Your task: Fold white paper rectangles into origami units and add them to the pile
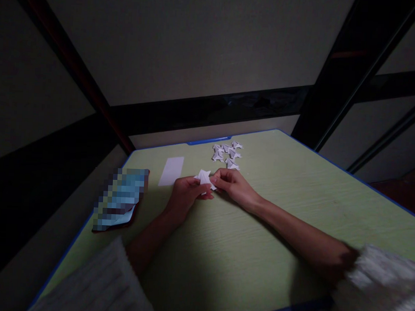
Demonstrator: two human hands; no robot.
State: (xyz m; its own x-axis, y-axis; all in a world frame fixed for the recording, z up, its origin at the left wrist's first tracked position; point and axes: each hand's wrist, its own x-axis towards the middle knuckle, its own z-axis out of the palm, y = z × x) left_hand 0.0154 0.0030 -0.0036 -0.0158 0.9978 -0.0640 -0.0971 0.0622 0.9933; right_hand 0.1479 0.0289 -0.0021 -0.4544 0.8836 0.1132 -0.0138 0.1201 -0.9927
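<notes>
A small white folded-paper figure (204, 176) with pointed corners is held between both hands above the table. My left hand (187, 193) grips its left and lower side, the thumb lying across the front. At its right edge, the thumb and fingers of my right hand (231, 181) pinch a corner. Just beyond the hands lies a group of several similar white folded-paper figures (226, 149), the nearest one (232, 164) close to my right knuckles. A flat white paper strip (172, 171) rests to the left of my left hand.
The light green table (267, 268) has a blue edge, with a blue handle-like piece (210, 140) at the back. On the left lies a phone or tablet (123, 200) in a dark red case, its screen pixelated. Behind the table stand pale panels (205, 50) with dark bands.
</notes>
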